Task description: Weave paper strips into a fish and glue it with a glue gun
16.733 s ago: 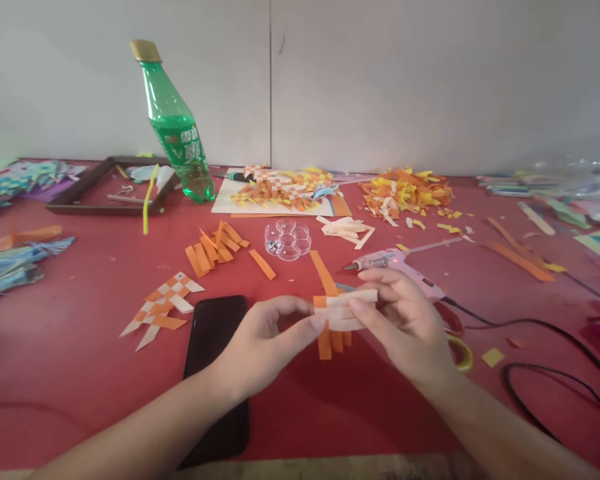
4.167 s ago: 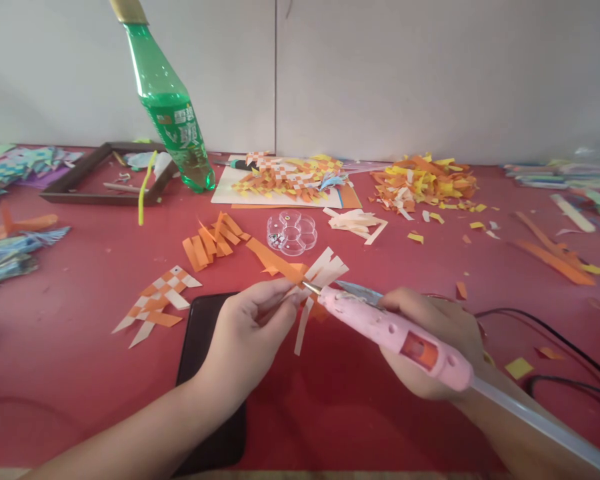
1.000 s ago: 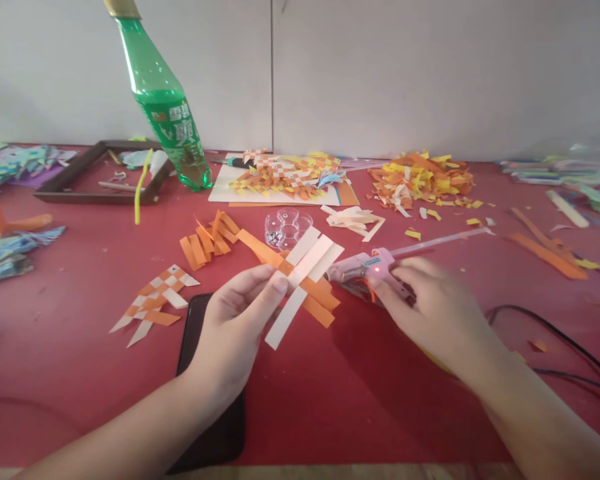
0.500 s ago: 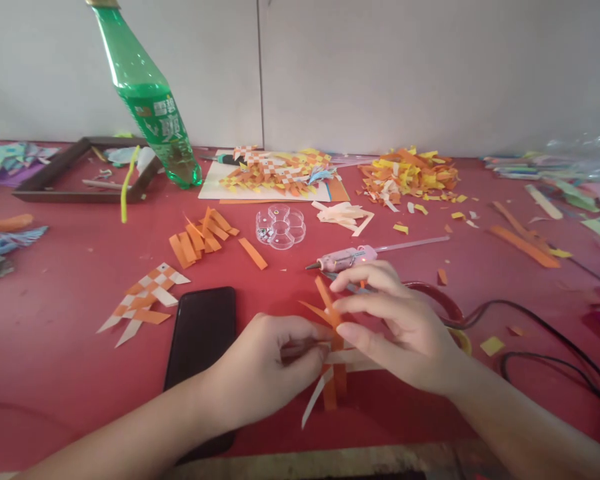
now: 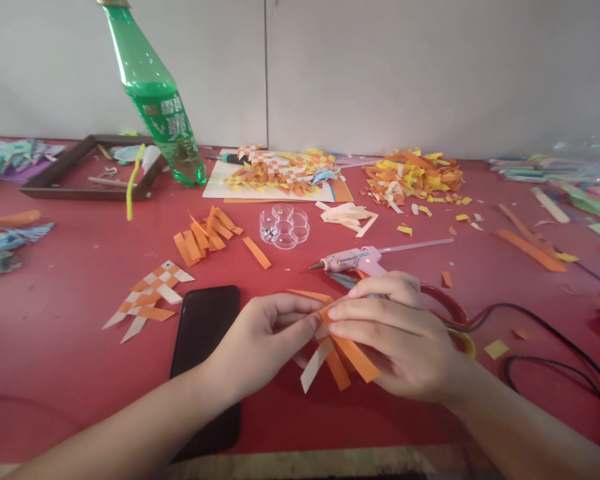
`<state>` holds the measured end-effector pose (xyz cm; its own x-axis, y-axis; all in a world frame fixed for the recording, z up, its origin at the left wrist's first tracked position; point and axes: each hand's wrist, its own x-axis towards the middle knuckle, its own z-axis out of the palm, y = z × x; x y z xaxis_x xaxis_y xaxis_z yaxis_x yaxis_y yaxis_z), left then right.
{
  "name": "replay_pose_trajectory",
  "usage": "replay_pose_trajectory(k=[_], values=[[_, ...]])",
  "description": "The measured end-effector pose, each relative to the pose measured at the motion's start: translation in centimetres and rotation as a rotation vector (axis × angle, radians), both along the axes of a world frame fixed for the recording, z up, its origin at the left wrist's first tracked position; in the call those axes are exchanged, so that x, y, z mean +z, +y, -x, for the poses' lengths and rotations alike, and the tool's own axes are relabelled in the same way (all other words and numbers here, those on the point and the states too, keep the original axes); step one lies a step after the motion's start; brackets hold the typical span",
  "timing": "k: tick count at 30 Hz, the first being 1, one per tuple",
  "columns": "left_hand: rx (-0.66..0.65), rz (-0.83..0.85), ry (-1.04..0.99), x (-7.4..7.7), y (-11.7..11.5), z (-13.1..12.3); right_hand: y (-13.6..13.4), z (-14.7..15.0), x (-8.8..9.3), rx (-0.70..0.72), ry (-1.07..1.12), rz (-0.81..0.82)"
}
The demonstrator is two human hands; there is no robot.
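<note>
Between left hand and right hand, woven paper is clamped by both, its orange strips slanted toward near right.

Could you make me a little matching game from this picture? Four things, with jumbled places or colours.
Things:
1. bottle
2. phone
3. glue gun
4. paper piece

Clues:
A. pink, just beyond the right hand
B. held between the fingers of both hands
C. black, partly hidden by the left arm
D. green and see-through

Pairs: 1-D, 2-C, 3-A, 4-B
</note>
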<state>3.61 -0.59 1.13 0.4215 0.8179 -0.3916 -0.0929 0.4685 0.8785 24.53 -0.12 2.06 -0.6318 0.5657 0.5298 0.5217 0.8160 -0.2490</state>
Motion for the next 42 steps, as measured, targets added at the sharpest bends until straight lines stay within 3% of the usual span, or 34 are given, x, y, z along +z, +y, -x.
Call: replay_pose_trajectory(k=[18, 23, 29, 35, 42], values=[[0.007, 0.125, -0.100, 0.1, 0.4, 0.0, -0.2, 0.1, 0.1, 0.108, 0.052, -0.023], [0.130, 0.107, -0.108, -0.2, 0.6, 0.1, -0.4, 0.2, 0.6, 0.017, 0.237, 0.076], [0.279, -0.032, -0.153, -0.7, 0.7, 0.5, -0.2, 0.1, 0.3, -0.122, 0.432, 0.291], [0.257, -0.061, -0.192, -0.5, 0.6, 0.5, -0.3, 0.3, -0.7, -0.213, 0.342, 0.468], [0.239, 0.040, -0.185, -0.1, 0.6, 0.5, -0.7, 0.3, -0.7, -0.286, 0.479, 0.629]])
